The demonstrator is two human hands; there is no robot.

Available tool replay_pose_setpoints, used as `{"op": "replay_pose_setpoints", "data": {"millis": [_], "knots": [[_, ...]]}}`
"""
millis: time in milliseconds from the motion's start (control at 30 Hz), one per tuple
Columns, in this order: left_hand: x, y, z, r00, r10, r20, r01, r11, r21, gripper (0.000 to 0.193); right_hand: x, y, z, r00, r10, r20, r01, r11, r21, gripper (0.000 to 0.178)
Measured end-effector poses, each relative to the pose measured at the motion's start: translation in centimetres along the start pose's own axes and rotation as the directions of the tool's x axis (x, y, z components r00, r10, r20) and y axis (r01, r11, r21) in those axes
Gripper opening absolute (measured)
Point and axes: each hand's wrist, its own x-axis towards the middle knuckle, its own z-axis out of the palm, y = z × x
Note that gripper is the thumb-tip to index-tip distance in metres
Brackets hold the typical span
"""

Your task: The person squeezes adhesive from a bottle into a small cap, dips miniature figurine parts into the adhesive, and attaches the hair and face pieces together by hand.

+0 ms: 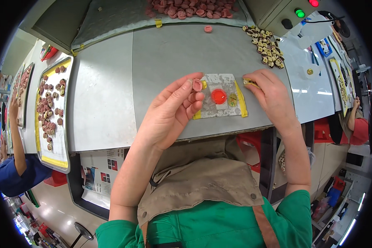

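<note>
My left hand (169, 108) pinches a small pink scalloped cup-shaped piece (197, 85) between thumb and fingertip, its hollow side showing. My right hand (273, 96) is closed on a small cream-yellow and dark piece (249, 82), partly hidden by the fingers. Between the hands lies a worn grey-white pad (213, 78) with yellow tape at its sides. On the pad are a round bright orange-red dish (219, 96) and a small oval greenish-gold patch (232, 99). Neither held piece touches the other.
Pink pieces (190, 9) are heaped at the back, and one lone pink piece (208, 29) lies before them. Cream-and-dark pieces (267, 46) are piled at far right. A tray (63, 140) of assembled-looking pieces stands left. Co-workers' arms (16, 140) show at both sides.
</note>
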Motion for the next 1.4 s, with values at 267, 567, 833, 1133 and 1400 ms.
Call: {"op": "replay_pose_setpoints", "data": {"millis": [267, 567, 833, 1133, 1400], "knots": [[-0.4, -0.7, 0.8, 0.994, 0.098, -0.052, -0.092, 0.99, 0.106, 0.038, 0.5, -3.3, 1.0, 0.999, -0.038, 0.029, 0.027, 0.951, 0.308, 0.018], [-0.7, -0.6, 0.2, 0.996, 0.082, -0.019, -0.079, 0.99, 0.12, 0.034, 0.5, -3.9, 3.2, 0.984, -0.174, -0.028, 0.176, 0.977, 0.116, 0.023], [-0.8, -0.6, 1.1, 0.998, 0.059, -0.038, -0.05, 0.978, 0.204, 0.035, -0.5, -5.0, 3.7, 0.972, 0.234, 0.03, -0.154, 0.532, 0.833, 0.018], [-0.5, -2.6, 1.6, 0.954, 0.3, 0.006, -0.288, 0.909, 0.301, 0.023, -0.5, -6.3, 5.8, 0.965, 0.246, -0.091, -0.033, 0.458, 0.888, 0.019], [-1.1, -2.5, 1.5, 0.946, 0.325, 0.016, -0.313, 0.897, 0.311, 0.02, -0.7, -6.9, 5.6, 0.908, 0.045, -0.416, 0.175, 0.863, 0.475, 0.024]]}}
